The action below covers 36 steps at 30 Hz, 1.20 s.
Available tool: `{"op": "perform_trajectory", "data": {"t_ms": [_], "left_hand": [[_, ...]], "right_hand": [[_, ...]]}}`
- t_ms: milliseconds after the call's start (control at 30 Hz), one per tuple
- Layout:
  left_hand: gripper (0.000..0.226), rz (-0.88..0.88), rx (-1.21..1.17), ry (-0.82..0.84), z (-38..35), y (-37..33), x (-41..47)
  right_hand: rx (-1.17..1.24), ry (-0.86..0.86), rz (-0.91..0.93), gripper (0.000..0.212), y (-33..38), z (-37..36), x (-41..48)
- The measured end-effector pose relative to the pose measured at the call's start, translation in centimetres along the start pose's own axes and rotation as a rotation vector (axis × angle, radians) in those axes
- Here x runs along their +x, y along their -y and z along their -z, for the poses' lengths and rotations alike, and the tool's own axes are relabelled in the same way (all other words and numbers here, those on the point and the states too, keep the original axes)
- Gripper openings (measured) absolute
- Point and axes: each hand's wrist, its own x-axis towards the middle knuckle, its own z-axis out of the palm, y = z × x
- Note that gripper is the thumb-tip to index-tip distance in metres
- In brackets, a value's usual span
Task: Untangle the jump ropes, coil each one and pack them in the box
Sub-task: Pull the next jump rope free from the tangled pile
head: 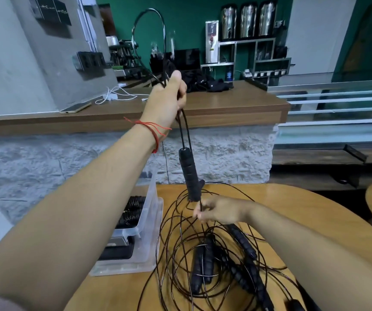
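Across the near half of the round wooden desk (303,212) sprawls a loose tangle of thin black jump ropes (214,265) with ribbed handles, its loops reaching the near rim; bare wood lies at the far right. A clear plastic box (149,221) sits at the left edge, just beside the tangle, holding coiled ropes. Above the tangle the right hand (220,213) pinches a thin cord (201,205) under a hanging ribbed black handle (188,176). Higher, the left hand (167,99) grips the doubled black cord (183,129) it dangles from. Beyond runs a brown wooden counter (225,104).

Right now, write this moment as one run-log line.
left hand: grips thin black cord, raised | right hand: pinches cord under hanging black ribbed handle
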Motion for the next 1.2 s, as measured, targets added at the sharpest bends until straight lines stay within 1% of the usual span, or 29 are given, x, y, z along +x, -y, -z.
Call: {"op": "perform_trajectory", "data": {"t_ms": [100, 167, 233, 300, 367, 433, 467, 500, 567, 633, 667, 733, 800, 900, 967, 1000, 1067, 1100, 1133, 1200], "left_hand": [[0.048, 0.0, 0.112, -0.001, 0.9, 0.6, 0.3], [0.052, 0.027, 0.209, 0.021, 1.1, 1.5, -0.2], [0.051, 0.074, 0.259, 0.084, 0.9, 2.4, -0.9], [0.048, 0.129, 0.225, 0.145, 0.6, 3.4, -1.6], [0.046, 0.17, 0.198, 0.162, 0.5, 4.8, -2.1], [0.043, 0.165, 0.274, 0.132, 0.8, 6.3, -2.5], [0.04, 0.137, 0.333, 0.12, 0.9, 7.0, -2.8], [0.036, 0.112, 0.371, 0.119, 1.1, 7.7, -3.1], [0.026, 0.105, 0.408, 0.144, 1.0, 8.5, -3.5], [0.003, 0.172, 0.416, 0.213, 0.4, 9.3, -4.0], [0.005, 0.234, 0.412, 0.269, 0.1, 9.7, -4.3], [0.018, 0.328, 0.396, 0.385, -0.6, 10.8, -4.9], [0.032, 0.34, 0.384, 0.45, -1.4, 11.6, -5.7], [0.038, 0.344, 0.372, 0.426, -2.9, 12.0, -6.6], [0.037, 0.355, 0.414, 0.387, -3.5, 12.4, -6.8], [0.034, 0.364, 0.435, 0.363, -3.7, 12.7, -6.9], [0.033, 0.381, 0.446, 0.305, -3.8, 13.2, -6.9], [0.031, 0.377, 0.444, 0.289, -3.8, 13.4, -6.9], [0.03, 0.369, 0.439, 0.28, -3.8, 13.5, -6.9], [0.028, 0.354, 0.422, 0.262, -3.7, 13.5, -7.1]], "right_hand": [[0.19, -0.168, -0.038, 0.036, 0.0, 0.6, 0.6], [0.209, -0.246, -0.03, 0.041, 0.7, 1.7, 0.9], [0.256, -0.292, 0.002, 0.043, 1.3, 3.1, 1.3], [0.337, -0.34, 0.021, 0.04, 2.0, 4.3, 1.3], [0.447, -0.405, 0.059, 0.032, 3.1, 5.5, 1.3], [0.574, -0.468, 0.097, 0.024, 4.5, 6.9, 1.2], [0.601, -0.489, 0.108, 0.024, 5.1, 7.7, 1.0], [0.588, -0.505, 0.113, 0.026, 5.8, 8.4, 0.7], [0.486, -0.542, 0.139, 0.031, 7.2, 9.7, 0.2], [0.426, -0.583, 0.156, 0.032, 8.6, 10.7, -0.3], [0.409, -0.604, 0.161, 0.033, 9.4, 11.1, -0.4], [0.365, -0.628, 0.175, 0.036, 10.8, 11.5, -0.6], [0.356, -0.621, 0.206, 0.036, 11.6, 11.7, -0.7], [0.366, -0.601, 0.217, 0.034, 11.4, 11.5, -1.0], [0.373, -0.605, 0.22, 0.031, 10.6, 11.3, -0.9], [0.406, -0.61, 0.232, 0.027, 10.1, 11.2, -0.8], [0.572, -0.621, 0.274, 0.017, 8.8, 10.6, -0.7], [0.642, -0.653, 0.27, 0.02, 7.8, 10.2, -0.7], [0.68, -0.685, 0.221, 0.023, 6.8, 9.5, -0.6], [0.605, -0.724, 0.061, 0.017, 4.1, 7.7, -0.5]]}}
